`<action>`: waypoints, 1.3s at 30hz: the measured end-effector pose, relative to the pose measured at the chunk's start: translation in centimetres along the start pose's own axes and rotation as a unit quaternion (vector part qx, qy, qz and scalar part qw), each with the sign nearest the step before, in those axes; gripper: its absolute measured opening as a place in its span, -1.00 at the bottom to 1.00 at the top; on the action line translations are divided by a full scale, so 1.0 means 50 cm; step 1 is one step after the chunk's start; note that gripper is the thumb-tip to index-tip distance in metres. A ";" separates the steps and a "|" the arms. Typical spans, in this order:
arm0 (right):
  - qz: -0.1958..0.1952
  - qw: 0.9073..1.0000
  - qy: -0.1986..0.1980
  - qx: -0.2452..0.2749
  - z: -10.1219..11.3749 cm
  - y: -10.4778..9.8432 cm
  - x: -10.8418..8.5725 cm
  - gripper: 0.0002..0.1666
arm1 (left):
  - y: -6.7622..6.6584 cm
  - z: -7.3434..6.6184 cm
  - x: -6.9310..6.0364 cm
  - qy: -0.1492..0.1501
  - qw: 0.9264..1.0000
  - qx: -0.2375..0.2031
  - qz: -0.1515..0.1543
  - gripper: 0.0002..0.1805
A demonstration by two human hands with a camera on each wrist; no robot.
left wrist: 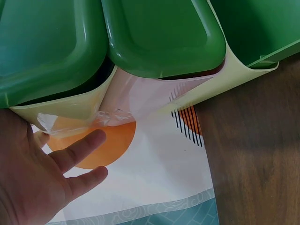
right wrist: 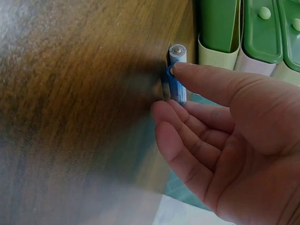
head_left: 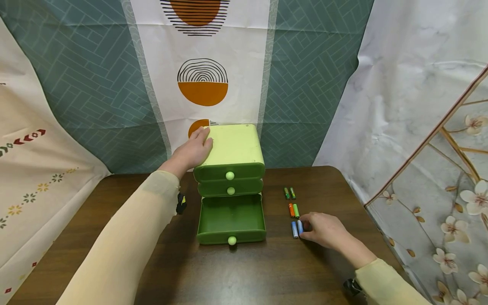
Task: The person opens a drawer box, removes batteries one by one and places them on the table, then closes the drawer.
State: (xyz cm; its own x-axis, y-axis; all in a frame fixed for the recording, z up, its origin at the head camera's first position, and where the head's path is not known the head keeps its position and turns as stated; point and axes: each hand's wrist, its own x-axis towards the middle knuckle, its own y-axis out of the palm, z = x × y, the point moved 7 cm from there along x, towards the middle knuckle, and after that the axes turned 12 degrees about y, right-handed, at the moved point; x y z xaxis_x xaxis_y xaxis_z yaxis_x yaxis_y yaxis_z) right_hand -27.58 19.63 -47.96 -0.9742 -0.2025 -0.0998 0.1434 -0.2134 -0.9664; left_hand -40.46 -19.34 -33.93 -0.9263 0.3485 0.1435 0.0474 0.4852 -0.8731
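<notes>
A small drawer unit (head_left: 236,144) with a pale yellow-green top and green drawer fronts stands on the table. Its bottom drawer (head_left: 231,214) is pulled out, with a bare floor showing inside. My left hand (head_left: 193,150) rests against the unit's upper left edge; the left wrist view shows its fingers spread. To the right of the unit, my right hand (head_left: 324,228) pinches a blue battery (head_left: 300,226) between thumb and fingers at the table surface. Another blue battery (head_left: 295,230) lies close beside it. In the right wrist view the thumb (right wrist: 201,79) covers part of the pinched battery.
Behind the blue pair lie an orange battery (head_left: 291,210) and a green battery (head_left: 296,211). Farther back are two smaller green batteries, one on the left (head_left: 286,193) and one on the right (head_left: 292,193). Patterned cloth (head_left: 305,84) hangs behind the brown table (head_left: 236,275).
</notes>
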 end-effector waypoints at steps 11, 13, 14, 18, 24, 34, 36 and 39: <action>0.006 1.000 0.005 -0.002 0.000 0.007 0.005 -0.59 | -0.002 -0.003 -0.003 -0.002 1.000 -0.001 0.001 -0.24; 0.008 1.000 0.003 -0.003 0.002 0.007 0.006 -0.59 | -0.002 -0.002 -0.003 -0.003 1.000 0.000 0.000 -0.24; 0.008 1.000 0.003 -0.004 0.002 0.007 0.006 -0.59 | -0.002 -0.001 -0.002 -0.003 1.000 0.001 0.000 -0.24; 0.009 1.000 0.001 -0.007 0.002 0.008 0.007 -0.58 | 0.000 0.002 -0.001 -0.001 1.000 0.001 0.001 -0.24; 0.012 1.000 -0.002 -0.007 0.003 0.008 0.007 -0.59 | 0.001 0.003 0.001 0.002 1.000 -0.001 0.000 -0.24; 0.016 1.000 -0.001 -0.010 0.003 0.006 0.005 -0.52 | 0.002 0.002 0.000 0.001 1.000 -0.008 0.002 -0.24; 0.016 1.000 0.000 -0.009 0.002 0.005 0.005 -0.49 | 0.002 0.003 0.001 0.001 1.000 -0.007 0.003 -0.24; 0.015 1.000 0.002 -0.009 0.001 0.002 0.004 -0.45 | 0.002 0.004 0.001 0.001 1.000 -0.005 0.002 -0.24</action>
State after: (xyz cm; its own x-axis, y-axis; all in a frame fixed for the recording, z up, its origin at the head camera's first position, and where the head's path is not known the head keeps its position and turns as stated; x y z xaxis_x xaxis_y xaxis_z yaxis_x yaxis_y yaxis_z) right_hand -27.76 19.51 -48.08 -0.9704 -0.2040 -0.1291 0.1686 -0.1897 -0.9673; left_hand -40.56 -19.42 -34.10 -0.9253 0.3519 0.1414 0.0546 0.4926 -0.8686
